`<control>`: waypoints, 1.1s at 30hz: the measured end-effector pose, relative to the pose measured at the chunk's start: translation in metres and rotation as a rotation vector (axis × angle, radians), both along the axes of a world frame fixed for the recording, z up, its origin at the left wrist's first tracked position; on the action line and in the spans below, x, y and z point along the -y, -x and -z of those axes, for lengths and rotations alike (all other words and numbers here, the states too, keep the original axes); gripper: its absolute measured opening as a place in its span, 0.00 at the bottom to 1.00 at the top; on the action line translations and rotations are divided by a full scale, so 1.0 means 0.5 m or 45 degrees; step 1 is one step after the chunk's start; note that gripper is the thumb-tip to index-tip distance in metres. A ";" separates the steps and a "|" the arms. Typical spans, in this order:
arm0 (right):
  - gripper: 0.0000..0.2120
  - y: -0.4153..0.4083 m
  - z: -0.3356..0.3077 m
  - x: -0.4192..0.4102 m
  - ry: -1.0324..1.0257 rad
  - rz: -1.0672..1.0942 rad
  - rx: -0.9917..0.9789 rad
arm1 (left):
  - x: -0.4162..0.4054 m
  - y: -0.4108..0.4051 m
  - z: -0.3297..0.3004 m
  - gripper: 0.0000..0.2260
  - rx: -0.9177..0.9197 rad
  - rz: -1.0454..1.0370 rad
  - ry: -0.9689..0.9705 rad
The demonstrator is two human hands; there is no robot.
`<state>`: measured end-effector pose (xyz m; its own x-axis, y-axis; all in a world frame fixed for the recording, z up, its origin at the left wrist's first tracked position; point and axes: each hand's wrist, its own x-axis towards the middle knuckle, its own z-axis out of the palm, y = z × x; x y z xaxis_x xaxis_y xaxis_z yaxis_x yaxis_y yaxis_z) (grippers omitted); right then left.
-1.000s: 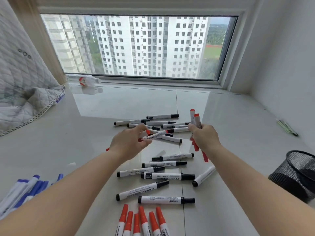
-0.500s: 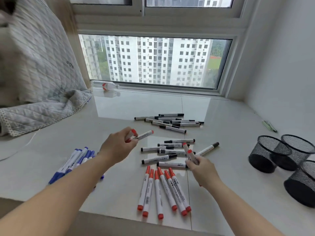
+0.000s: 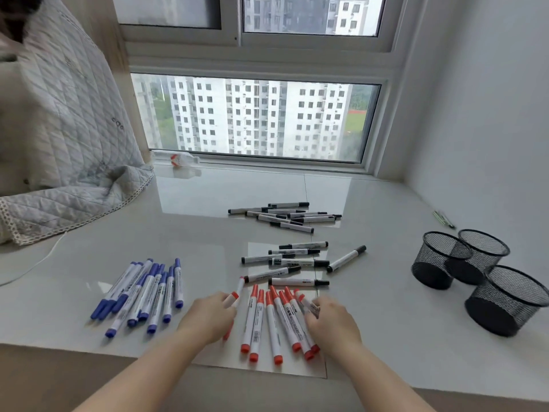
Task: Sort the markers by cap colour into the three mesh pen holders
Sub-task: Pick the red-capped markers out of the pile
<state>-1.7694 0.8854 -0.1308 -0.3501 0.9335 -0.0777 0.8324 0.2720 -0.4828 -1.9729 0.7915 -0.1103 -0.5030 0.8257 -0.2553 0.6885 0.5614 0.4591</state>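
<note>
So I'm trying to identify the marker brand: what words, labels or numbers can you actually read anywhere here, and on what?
Nothing reads clearly.
Red-capped markers: dark print and a barcode on the barrels, too blurred to read.
Black-capped markers: dark label blocks with light lettering, too small to read.
Blue-capped markers: faint barrel print, illegible.
Bottle by the window: red label, no readable text.

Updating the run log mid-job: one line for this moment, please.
left hand: grip on red-capped marker | right hand: on red-capped marker row | three black mesh pen holders: empty
</note>
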 end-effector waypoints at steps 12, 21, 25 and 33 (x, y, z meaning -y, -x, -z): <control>0.19 0.026 0.029 0.022 -0.101 0.022 -0.266 | -0.041 0.000 0.038 0.19 -0.020 -0.224 -0.094; 0.27 0.037 0.058 0.051 -0.078 -0.111 -0.203 | -0.058 0.002 0.069 0.24 -0.136 -0.238 -0.213; 0.27 0.066 0.066 0.072 -0.098 -0.093 -0.178 | -0.036 -0.004 0.083 0.23 -0.143 -0.107 -0.303; 0.28 0.158 0.070 0.109 -0.143 -0.067 -0.150 | 0.006 0.015 0.098 0.27 -0.190 0.039 -0.258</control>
<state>-1.8485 0.8311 -0.1660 -0.3996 0.9139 0.0708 0.7549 0.3719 -0.5401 -1.9804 0.7885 -0.1592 -0.4968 0.8679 -0.0077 0.7722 0.4460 0.4525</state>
